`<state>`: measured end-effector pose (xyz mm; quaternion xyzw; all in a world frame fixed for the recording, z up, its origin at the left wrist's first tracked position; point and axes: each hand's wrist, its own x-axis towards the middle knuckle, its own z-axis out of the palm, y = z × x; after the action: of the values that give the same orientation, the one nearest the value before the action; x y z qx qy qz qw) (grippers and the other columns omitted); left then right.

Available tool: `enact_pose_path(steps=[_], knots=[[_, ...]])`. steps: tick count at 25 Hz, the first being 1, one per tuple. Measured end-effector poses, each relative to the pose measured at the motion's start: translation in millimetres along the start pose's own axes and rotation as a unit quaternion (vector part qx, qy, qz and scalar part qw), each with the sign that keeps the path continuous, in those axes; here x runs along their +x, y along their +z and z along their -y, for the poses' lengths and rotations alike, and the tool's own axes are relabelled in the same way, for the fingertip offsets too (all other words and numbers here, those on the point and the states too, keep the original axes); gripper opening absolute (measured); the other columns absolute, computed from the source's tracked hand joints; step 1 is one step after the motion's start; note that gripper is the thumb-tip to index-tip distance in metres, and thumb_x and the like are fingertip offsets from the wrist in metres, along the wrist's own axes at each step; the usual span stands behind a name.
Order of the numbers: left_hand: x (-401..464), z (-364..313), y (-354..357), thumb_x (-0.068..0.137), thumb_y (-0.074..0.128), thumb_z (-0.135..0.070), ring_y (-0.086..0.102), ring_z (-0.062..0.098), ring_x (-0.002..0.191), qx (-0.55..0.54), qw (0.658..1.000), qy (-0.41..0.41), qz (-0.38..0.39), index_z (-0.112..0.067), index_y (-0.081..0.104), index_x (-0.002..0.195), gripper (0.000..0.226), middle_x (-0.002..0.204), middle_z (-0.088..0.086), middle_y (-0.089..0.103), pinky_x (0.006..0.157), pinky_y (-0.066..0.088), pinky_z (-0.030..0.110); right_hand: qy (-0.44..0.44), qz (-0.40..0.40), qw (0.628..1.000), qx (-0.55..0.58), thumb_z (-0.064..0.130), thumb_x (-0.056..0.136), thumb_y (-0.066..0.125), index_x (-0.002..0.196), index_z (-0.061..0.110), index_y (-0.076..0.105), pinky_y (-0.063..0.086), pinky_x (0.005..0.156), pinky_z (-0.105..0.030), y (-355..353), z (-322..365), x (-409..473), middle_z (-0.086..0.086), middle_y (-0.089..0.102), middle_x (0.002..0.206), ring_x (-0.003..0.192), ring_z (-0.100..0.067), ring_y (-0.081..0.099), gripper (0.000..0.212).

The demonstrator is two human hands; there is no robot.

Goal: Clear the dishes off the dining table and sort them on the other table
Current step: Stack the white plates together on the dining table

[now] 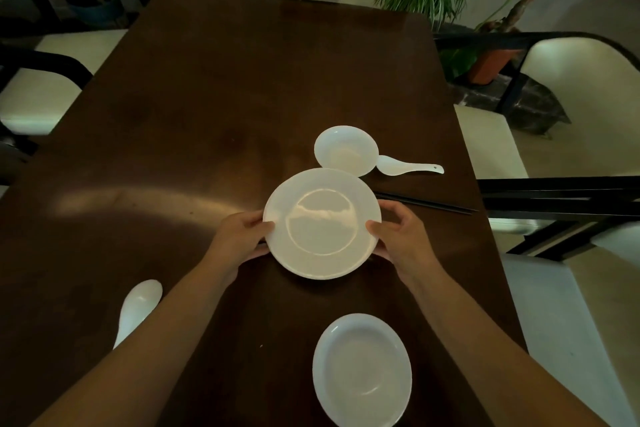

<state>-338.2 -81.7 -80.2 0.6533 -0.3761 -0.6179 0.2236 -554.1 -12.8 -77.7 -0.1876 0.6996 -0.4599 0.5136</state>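
Both hands hold one white plate at opposite rim edges, above the dark counter.

The left grip (242, 236) and right grip (398, 232) each clasp the plate (322, 224), thumbs on top of the rim, fingers beneath. It is likely stiff, glossy, slippery and breakable, so the rim is the right hold. It is round, plain white and empty; a small bowl (346, 149) sits just beyond it.
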Motion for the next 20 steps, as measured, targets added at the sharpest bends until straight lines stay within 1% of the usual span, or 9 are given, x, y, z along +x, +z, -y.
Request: enact_pose_path(steps=[2, 5, 7, 9, 11, 13, 16, 18, 20], knots=[[1, 2, -2, 0.089, 0.056, -0.01, 0.059, 0.017, 0.097, 0.012, 1.0, 0.019, 0.007, -0.013, 0.055, 0.125, 0.036, 0.121, 0.005, 0.06, 0.074, 0.053, 0.032, -0.014, -0.014, 0.999, -0.033, 0.007, 0.083, 0.065, 0.093, 0.034, 0.055, 0.058, 0.063, -0.031, 2, -3, 0, 0.003, 0.067, 0.093, 0.084, -0.011, 0.065, 0.03], [1, 4, -2, 0.09, 0.053, -0.008, 0.057, 0.018, 0.098, 0.018, 1.0, 0.024, -0.001, -0.011, 0.055, 0.124, 0.035, 0.115, 0.004, 0.06, 0.08, 0.052, 0.036, -0.059, -0.05, 0.983, -0.169, 0.013, 0.082, 0.068, 0.103, 0.029, 0.058, 0.054, 0.054, -0.022, 1, -9, 3, 0.003, 0.063, 0.096, 0.076, -0.006, 0.061, 0.028], [2, 6, -5, 0.09, 0.052, -0.007, 0.057, 0.018, 0.095, 0.019, 0.999, 0.031, -0.004, -0.01, 0.057, 0.122, 0.032, 0.11, 0.003, 0.06, 0.077, 0.052, 0.034, -0.09, -0.07, 0.957, -0.266, 0.019, 0.081, 0.069, 0.106, 0.024, 0.062, 0.045, 0.05, -0.014, 1, -13, 5, 0.006, 0.059, 0.089, 0.066, -0.004, 0.056, 0.027], [2, 9, -10, 0.09, 0.053, -0.007, 0.058, 0.017, 0.092, 0.014, 0.999, 0.035, -0.008, -0.01, 0.058, 0.12, 0.031, 0.105, 0.002, 0.06, 0.072, 0.051, 0.031, -0.104, -0.088, 0.937, -0.321, 0.023, 0.08, 0.07, 0.103, 0.024, 0.065, 0.033, 0.049, -0.01, 4, -14, 5, 0.014, 0.053, 0.075, 0.053, -0.002, 0.051, 0.023], [2, 12, -17, 0.089, 0.054, -0.008, 0.058, 0.017, 0.094, 0.012, 0.999, 0.031, -0.012, -0.011, 0.058, 0.12, 0.031, 0.105, 0.001, 0.06, 0.07, 0.052, 0.03, -0.102, -0.081, 0.938, -0.32, 0.023, 0.08, 0.07, 0.104, 0.026, 0.065, 0.036, 0.051, -0.009, 10, -14, 5, 0.014, 0.06, 0.078, 0.051, -0.002, 0.053, 0.024], [0, 16, -26, 0.089, 0.055, -0.009, 0.059, 0.019, 0.098, 0.012, 0.999, 0.026, -0.015, -0.011, 0.057, 0.121, 0.032, 0.108, 0.001, 0.06, 0.066, 0.053, 0.028, -0.106, -0.069, 0.939, -0.32, 0.023, 0.08, 0.07, 0.114, 0.026, 0.059, 0.045, 0.062, -0.015, 17, -13, 4, 0.005, 0.066, 0.098, 0.068, -0.004, 0.057, 0.036], [-5, 23, -45, 0.089, 0.055, -0.008, 0.06, 0.022, 0.101, 0.01, 0.999, 0.027, -0.025, -0.011, 0.058, 0.121, 0.032, 0.112, 0.005, 0.062, 0.063, 0.053, 0.026, -0.102, -0.044, 0.933, -0.344, 0.025, 0.079, 0.072, 0.131, 0.025, 0.047, 0.053, 0.074, -0.027, 30, -11, 2, -0.001, 0.064, 0.112, 0.093, -0.015, 0.061, 0.058], [-10, 27, -60, 0.089, 0.055, -0.007, 0.061, 0.021, 0.098, 0.006, 0.999, 0.022, -0.035, -0.011, 0.059, 0.119, 0.031, 0.109, 0.005, 0.063, 0.062, 0.054, 0.026, -0.085, -0.014, 0.933, -0.348, 0.023, 0.079, 0.071, 0.129, 0.021, 0.051, 0.054, 0.088, -0.039, 44, -9, -1, -0.004, 0.063, 0.12, 0.1, -0.019, 0.062, 0.054], [-16, 33, -76, 0.088, 0.055, -0.006, 0.062, 0.02, 0.093, 0.003, 0.999, 0.013, -0.039, -0.01, 0.059, 0.119, 0.031, 0.106, 0.006, 0.064, 0.064, 0.054, 0.029, -0.073, 0.017, 0.931, -0.358, 0.021, 0.08, 0.071, 0.12, 0.018, 0.06, 0.053, 0.09, -0.043, 58, -9, -6, -0.005, 0.066, 0.114, 0.094, -0.018, 0.063, 0.041]])
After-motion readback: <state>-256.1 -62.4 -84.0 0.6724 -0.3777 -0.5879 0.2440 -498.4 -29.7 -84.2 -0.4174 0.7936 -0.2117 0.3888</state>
